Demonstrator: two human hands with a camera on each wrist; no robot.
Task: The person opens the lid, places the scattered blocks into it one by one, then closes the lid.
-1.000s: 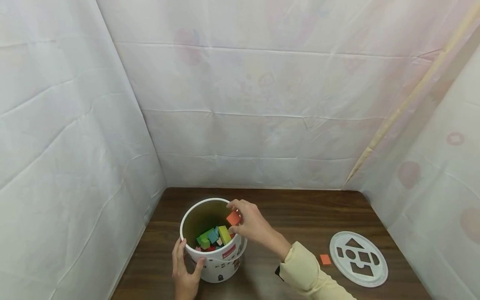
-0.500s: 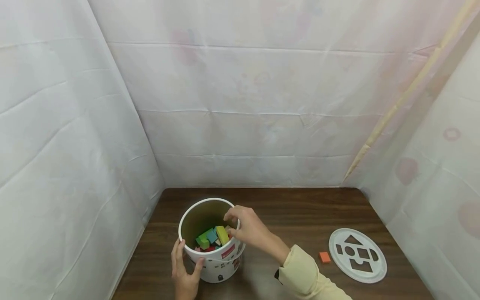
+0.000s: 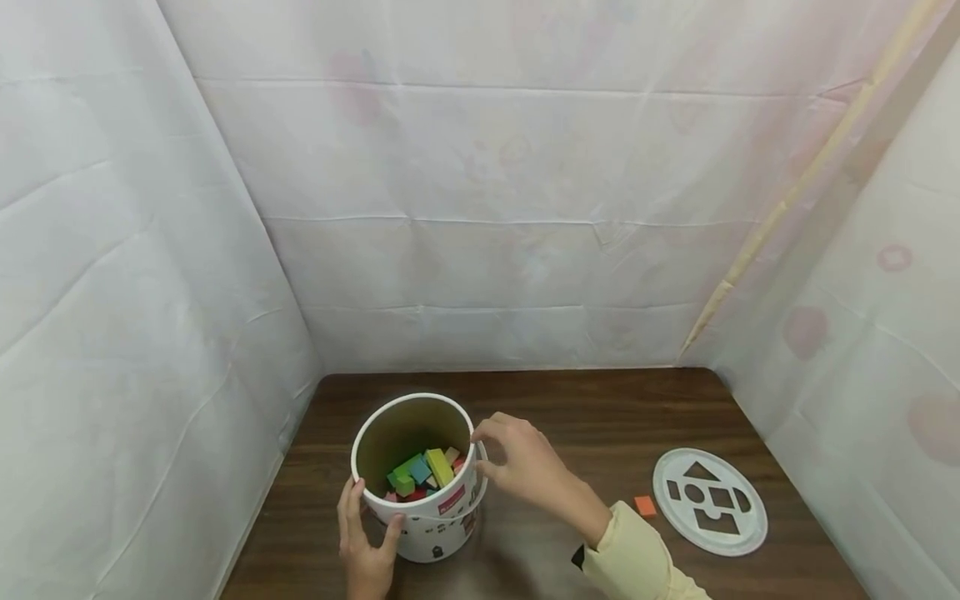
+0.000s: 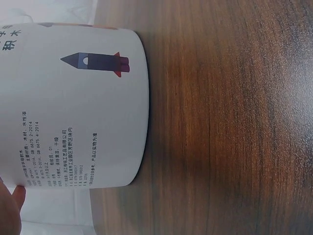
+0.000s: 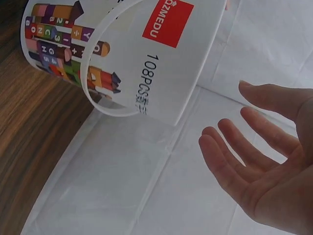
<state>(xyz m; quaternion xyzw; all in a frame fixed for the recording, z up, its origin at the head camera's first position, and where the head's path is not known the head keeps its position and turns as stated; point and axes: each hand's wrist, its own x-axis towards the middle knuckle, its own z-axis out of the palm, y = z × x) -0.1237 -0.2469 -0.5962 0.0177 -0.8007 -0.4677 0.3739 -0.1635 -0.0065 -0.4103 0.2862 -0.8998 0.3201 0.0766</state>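
A white bucket (image 3: 437,540) stands upright on the table, with several coloured toy blocks (image 3: 420,473) lying inside it. My left hand (image 3: 367,546) holds the bucket's near left side, fingers at the rim and thumb across the front wall. In the left wrist view, part of that hand (image 4: 10,210) shows at the lower corner against the printed wall. Beside the bucket's right rim is my right hand (image 3: 528,467), holding nothing. The right wrist view shows its fingers (image 5: 239,152) spread and slightly bent, apart from the bucket and its white handle (image 5: 90,88).
A round white lid (image 3: 711,542) with shaped cut-outs lies at the right of the brown table (image 3: 585,400). Close to its left edge is an orange block (image 3: 645,506). White sheeting (image 3: 480,267) surrounds the table at the back and both sides.
My right hand has released an orange block into the bucket and drawn back to the right, outside the rim. My left hand keeps its place on the bucket.
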